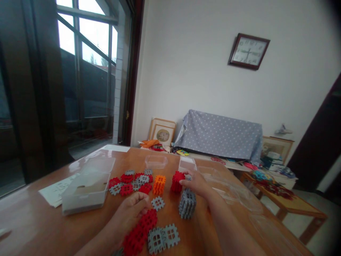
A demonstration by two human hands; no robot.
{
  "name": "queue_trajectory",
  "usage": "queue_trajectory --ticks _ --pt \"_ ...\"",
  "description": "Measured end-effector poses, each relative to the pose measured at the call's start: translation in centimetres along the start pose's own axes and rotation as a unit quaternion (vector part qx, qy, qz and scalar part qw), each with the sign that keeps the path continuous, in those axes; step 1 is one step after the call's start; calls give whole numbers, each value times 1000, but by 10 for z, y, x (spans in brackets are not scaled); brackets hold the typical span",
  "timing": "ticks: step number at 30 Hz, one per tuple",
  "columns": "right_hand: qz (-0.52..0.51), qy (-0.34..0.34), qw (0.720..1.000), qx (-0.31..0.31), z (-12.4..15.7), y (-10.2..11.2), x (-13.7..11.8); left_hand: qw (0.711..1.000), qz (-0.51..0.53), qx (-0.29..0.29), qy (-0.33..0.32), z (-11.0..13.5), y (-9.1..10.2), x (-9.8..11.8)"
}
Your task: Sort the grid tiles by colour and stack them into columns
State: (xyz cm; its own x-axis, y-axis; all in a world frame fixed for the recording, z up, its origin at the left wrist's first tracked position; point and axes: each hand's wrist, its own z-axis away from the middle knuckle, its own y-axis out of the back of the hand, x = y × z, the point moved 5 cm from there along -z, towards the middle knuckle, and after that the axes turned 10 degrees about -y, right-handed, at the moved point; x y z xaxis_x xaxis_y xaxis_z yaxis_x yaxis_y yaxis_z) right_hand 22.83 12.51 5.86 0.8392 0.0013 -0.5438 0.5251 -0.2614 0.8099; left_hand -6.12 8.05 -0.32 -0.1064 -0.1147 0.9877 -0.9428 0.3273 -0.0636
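Observation:
Around the upper part of a stack of red interlocking plastic tiles (176,183) curl the fingers of my right hand (195,182). A taller stack of grey tiles (187,204) stands just in front of it, and an orange stack (159,185) is to its left. My left hand (134,206) is closed, its fingertips pressed together; what they hold, if anything, is hidden. Beside and below it lie joined red tiles (141,231), partly covered by the hand. Two joined grey tiles (163,239) lie to their right, and a single grey tile (158,203) lies flat farther up.
Loose red and grey tiles (126,189) spread beyond my left hand. A translucent box (82,204) with its lid raised stands at left, beside paper sheets (54,192). Clear plastic trays (226,188) line the right side. Farther back are a small clear container (156,162) and a white box (187,164).

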Motion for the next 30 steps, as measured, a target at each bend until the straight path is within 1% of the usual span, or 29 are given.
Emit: queue_trajectory --ticks 4,9,14,18,22,25,28,30 --pt "17 -5 999 -30 -23 -9 15 1000 -7 16 6 -2 2 0" --pt "40 -9 998 -44 -43 -17 30 999 -6 24 22 -7 4 -8" --pt "54 -4 997 -62 -52 -25 38 1000 -22 8 -1 -11 8 -13" --pt "56 4 996 -66 -52 -29 39 1000 -22 9 11 -10 8 -15" --pt "48 10 997 -57 -48 -26 36 999 -40 18 12 -10 7 -13" --pt "34 7 999 -40 -44 -20 34 999 -29 17 14 -9 6 -13" --pt "10 -1 1000 -2 -40 -10 31 999 -23 13 22 -8 4 -14" --pt "-12 -7 999 35 -35 -2 28 999 -33 23 16 -9 5 -11"
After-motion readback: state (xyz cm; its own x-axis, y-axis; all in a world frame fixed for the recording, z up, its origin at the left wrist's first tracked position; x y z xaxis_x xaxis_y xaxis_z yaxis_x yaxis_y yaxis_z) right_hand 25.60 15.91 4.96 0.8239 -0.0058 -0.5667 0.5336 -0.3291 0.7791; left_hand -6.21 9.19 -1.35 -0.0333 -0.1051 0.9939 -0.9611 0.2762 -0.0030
